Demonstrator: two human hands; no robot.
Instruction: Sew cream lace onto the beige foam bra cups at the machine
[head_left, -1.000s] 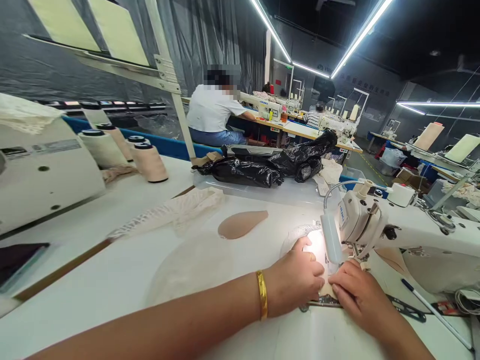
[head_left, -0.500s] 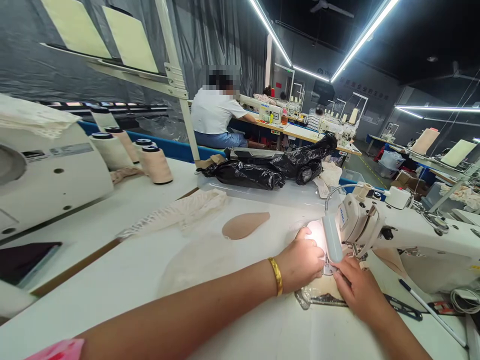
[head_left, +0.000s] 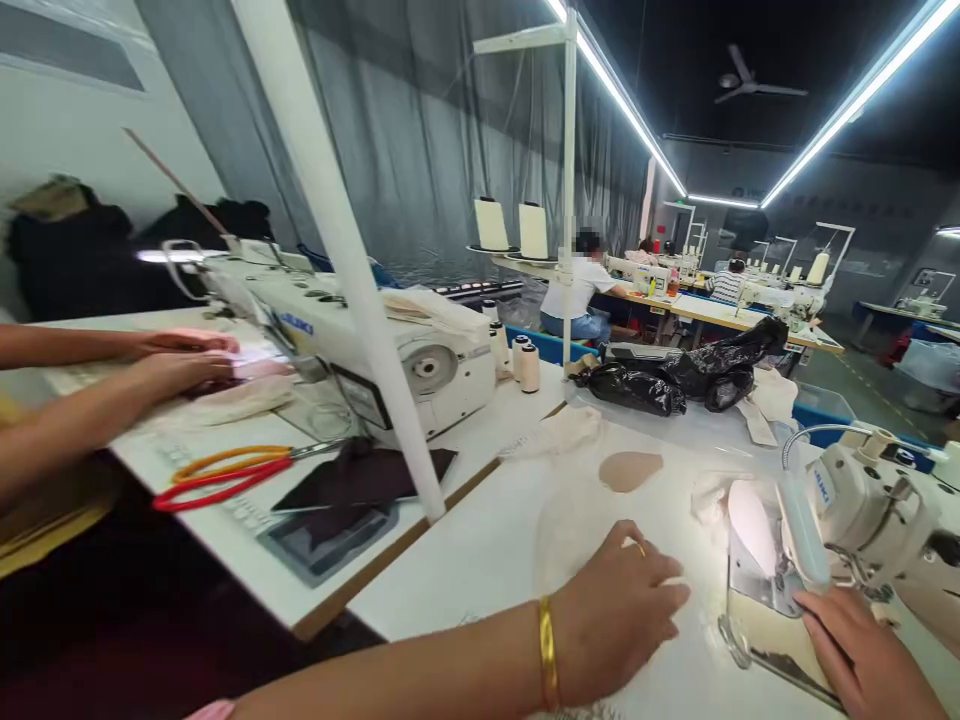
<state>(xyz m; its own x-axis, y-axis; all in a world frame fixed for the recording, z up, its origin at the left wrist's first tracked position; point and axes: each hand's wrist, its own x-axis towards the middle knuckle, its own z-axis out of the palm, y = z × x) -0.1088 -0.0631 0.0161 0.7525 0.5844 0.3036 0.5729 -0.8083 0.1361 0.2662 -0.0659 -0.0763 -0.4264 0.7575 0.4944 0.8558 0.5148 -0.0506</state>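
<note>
My left hand [head_left: 626, 615], with a gold bracelet and a ring, hovers over the white table with its fingers loosely bent and apart, nothing in them. A flat beige teardrop-shaped piece [head_left: 630, 472] lies beyond it. My right hand [head_left: 874, 635] rests beside the needle area of the sewing machine [head_left: 892, 500], thumb and fingers apart; its far fingers are partly hidden. Under the lit lamp [head_left: 802, 530], a pale rounded piece [head_left: 750, 522] lies on the metal plate [head_left: 757, 575], left of the presser foot. Sheer cream fabric [head_left: 562, 432] lies behind.
To the left, a co-worker's hands [head_left: 187, 365] are at a second sewing machine [head_left: 352, 340]. Red-and-orange-handled scissors [head_left: 225, 475] and a dark tablet-like object [head_left: 367, 478] lie there. A white post [head_left: 345, 250] rises between. Black plastic bags [head_left: 675, 380] and thread cones [head_left: 529, 368] stand behind.
The view has swung left, bringing the co-worker's hands and scissors into sight. My left hand has come off the pale piece and moved left; my right hand stays by the needle area.
</note>
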